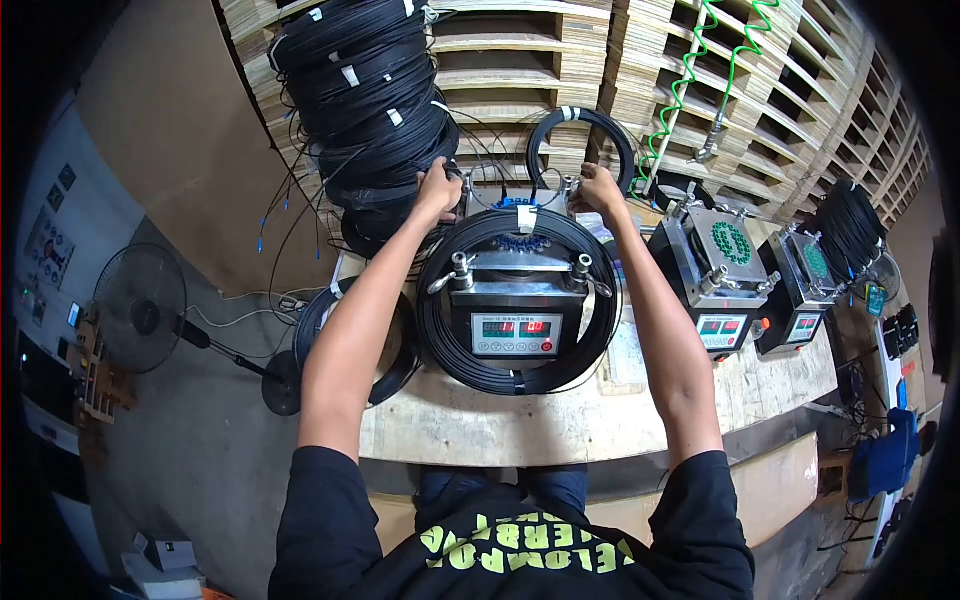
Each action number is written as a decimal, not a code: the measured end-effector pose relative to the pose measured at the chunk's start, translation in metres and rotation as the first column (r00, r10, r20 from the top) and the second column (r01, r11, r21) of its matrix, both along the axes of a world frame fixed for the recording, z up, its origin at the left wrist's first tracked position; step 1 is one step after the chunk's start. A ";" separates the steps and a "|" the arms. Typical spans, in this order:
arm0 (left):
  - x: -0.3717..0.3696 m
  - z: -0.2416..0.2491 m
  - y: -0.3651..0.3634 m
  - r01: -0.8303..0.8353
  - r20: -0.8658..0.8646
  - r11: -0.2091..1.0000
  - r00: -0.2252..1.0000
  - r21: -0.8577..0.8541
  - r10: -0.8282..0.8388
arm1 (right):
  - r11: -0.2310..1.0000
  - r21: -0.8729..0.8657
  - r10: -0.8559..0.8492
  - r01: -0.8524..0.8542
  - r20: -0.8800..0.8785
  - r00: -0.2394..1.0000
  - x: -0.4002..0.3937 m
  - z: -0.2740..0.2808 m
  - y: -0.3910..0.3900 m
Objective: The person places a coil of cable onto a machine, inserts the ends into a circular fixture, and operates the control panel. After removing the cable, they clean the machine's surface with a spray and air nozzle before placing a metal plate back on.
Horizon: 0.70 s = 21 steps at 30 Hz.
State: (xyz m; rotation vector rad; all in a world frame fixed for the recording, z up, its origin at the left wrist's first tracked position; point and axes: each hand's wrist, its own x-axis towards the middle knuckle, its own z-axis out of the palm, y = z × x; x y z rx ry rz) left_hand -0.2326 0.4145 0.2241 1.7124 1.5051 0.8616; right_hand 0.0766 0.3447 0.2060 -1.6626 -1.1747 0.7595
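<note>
As both arms stretched forward over the bench [480, 430], the two hands split wide, one to each rear corner of the nearest machine [465, 310]! Out on the left, the left hand [438, 192] was at the rear left corner, right beside the tall stack of black cable coils [375, 120], its fingers curled inward; whether they pinched a fitting there, the view could not tell. Over on the right, the right hand [600, 188] matched it, fingers bent and bunched together at the metal clamp post [574, 190] of the rear right corner, the exact grip too small to tell.

And between those forearms sat the big black cable coil [436, 345], looped around the machine's front, a white tag [526, 218] at its top and blue connectors [516, 203] bunched just behind. Inside the loop, the display panel [516, 335] glowed with red digits, below two front clamp posts [583, 268]!

Behind the right hand, a smaller cable ring [625, 145] stood upright near the wooden pallets [500, 60]. Farther right came two more machines [700, 285], green-dotted on top, while a black fan [148, 318] stood off the bench's left side.
</note>
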 end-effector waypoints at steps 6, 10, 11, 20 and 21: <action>-0.002 0.022 -0.038 0.102 -0.196 0.983 0.978 0.154 -0.071 | 0.982 0.112 0.105 -0.155 0.365 0.925 -0.026 0.006 -0.023; 0.007 -0.003 -0.038 0.218 -0.220 0.898 0.965 0.383 -0.140 | 0.953 0.227 0.082 -0.202 0.447 0.891 -0.038 0.005 -0.031; 0.012 -0.012 -0.035 0.207 -0.125 0.901 0.977 0.382 -0.171 | 0.953 0.239 0.066 -0.184 0.429 0.901 -0.052 0.013 -0.045; 0.010 -0.010 -0.036 0.185 -0.032 0.944 0.982 0.273 -0.184 | 0.964 0.264 -0.100 0.014 0.316 0.944 -0.064 0.014 -0.060; 0.009 -0.011 -0.036 0.193 -0.007 0.941 0.980 0.279 -0.198 | 0.967 0.254 -0.116 0.028 0.337 0.934 -0.065 0.013 -0.061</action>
